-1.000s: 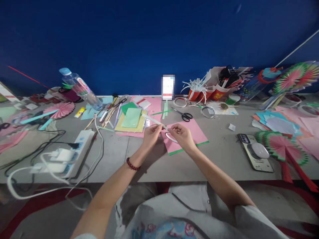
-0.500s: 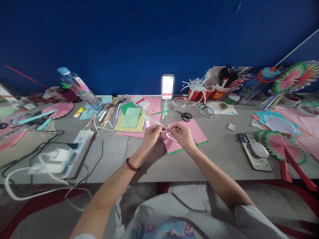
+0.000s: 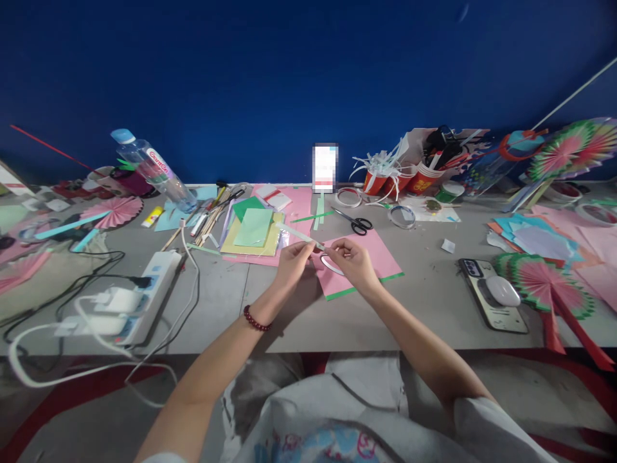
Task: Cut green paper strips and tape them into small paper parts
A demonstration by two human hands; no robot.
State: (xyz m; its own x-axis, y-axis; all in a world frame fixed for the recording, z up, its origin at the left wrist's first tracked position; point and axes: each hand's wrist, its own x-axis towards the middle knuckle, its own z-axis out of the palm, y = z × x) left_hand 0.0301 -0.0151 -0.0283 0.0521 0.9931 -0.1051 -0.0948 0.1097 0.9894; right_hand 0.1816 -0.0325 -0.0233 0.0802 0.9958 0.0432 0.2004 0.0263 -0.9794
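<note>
Hardly anything moves since the earlier frame: the view shifts a touch, while both hands keep their place. The pale strip (image 3: pixel 294 231) sits at the centre of the frame, its free end slanting toward the upper left. The left hand (image 3: pixel 292 258) and the right hand (image 3: pixel 354 260) each pinch it, nearly meeting. It looks thin, light and easy to crease, so a gentle pinch by its edges should suit it. A white curl (image 3: pixel 330 264) shows over a pink sheet (image 3: pixel 378 254); whether it belongs to the strip, I cannot tell. Black scissors (image 3: pixel 361 226) lie just above, right of centre
</note>
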